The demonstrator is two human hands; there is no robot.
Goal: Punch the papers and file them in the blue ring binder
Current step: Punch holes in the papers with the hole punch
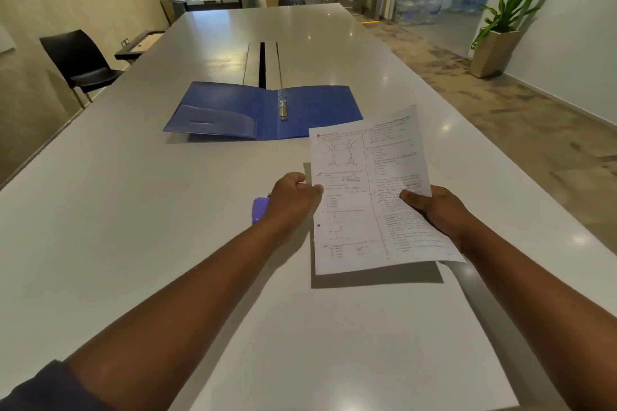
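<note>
Both hands, left hand (293, 192) and right hand (430, 205), pinch the punched papers (367, 190) at centre-right; the open blue ring binder (263, 110) lies above. Best lined hole-to-ring before lowering.

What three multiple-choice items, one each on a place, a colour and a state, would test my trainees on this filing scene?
1. Where does the binder lie?
A. beyond the papers on the table
B. on the black chair
C. under the papers

2. What colour is the small object beside the left hand?
A. red
B. purple
C. green

3. How is the binder?
A. closed flat
B. standing upright
C. open, rings showing

Answers:
1 A: it rests on the table past the papers.
2 B: its purple body shows by the wrist.
3 C: both covers lie spread around the metal rings.
</note>
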